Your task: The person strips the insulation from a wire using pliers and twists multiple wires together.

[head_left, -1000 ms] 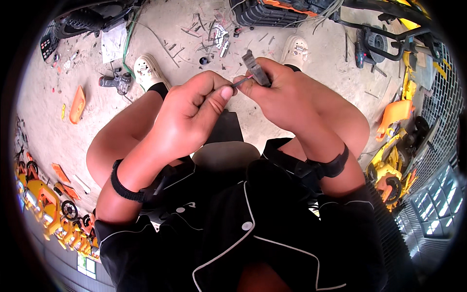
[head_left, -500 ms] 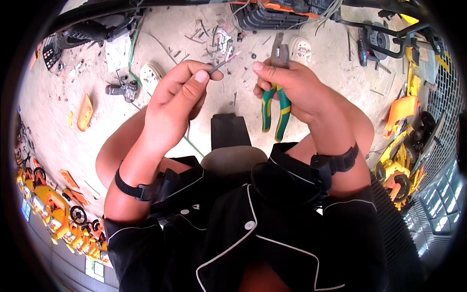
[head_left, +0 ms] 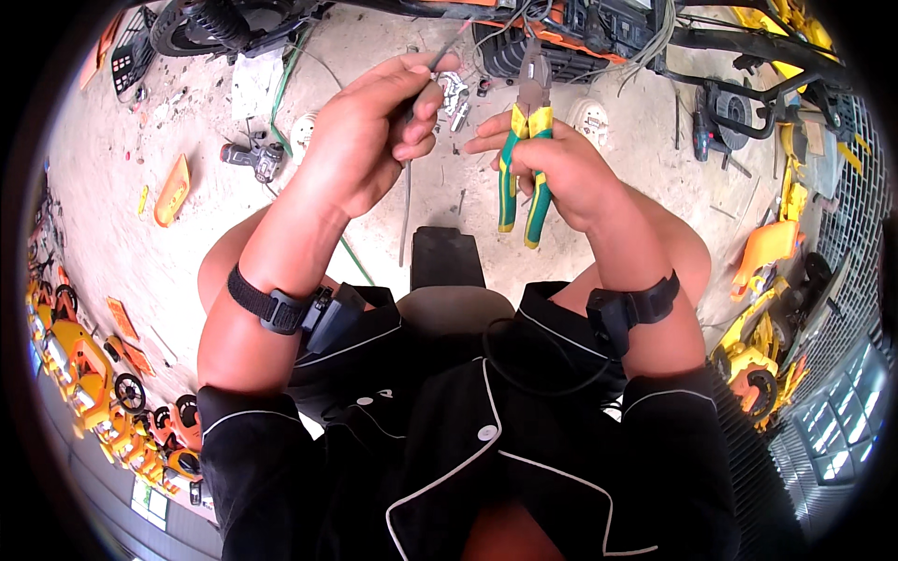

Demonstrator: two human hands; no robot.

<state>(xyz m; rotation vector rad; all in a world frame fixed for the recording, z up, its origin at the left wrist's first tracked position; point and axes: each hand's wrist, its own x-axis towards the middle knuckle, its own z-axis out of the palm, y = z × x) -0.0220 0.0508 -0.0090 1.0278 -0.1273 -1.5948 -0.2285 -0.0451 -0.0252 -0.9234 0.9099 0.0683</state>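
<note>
My left hand is closed, pinching a thin grey cable between thumb and fingers. One end of the cable points up and away, with a pinkish tip near the frame ahead; the other length hangs below the hand. In my right hand is a pair of pliers with green and yellow handles, jaws pointing away from me. The thumb lies across the handles while a few fingers stretch out to the left. The pliers and the cable are apart.
A black and orange vehicle frame spans the far side. On the concrete floor lie a cordless drill, an orange panel and another power tool. Yellow vehicles line the left; yellow parts stand right.
Both hands have moved farther from me, the left also rightward with the cable tip nearing the frame. The pliers have turned, showing more of their handles, and the right fingers have loosened.
</note>
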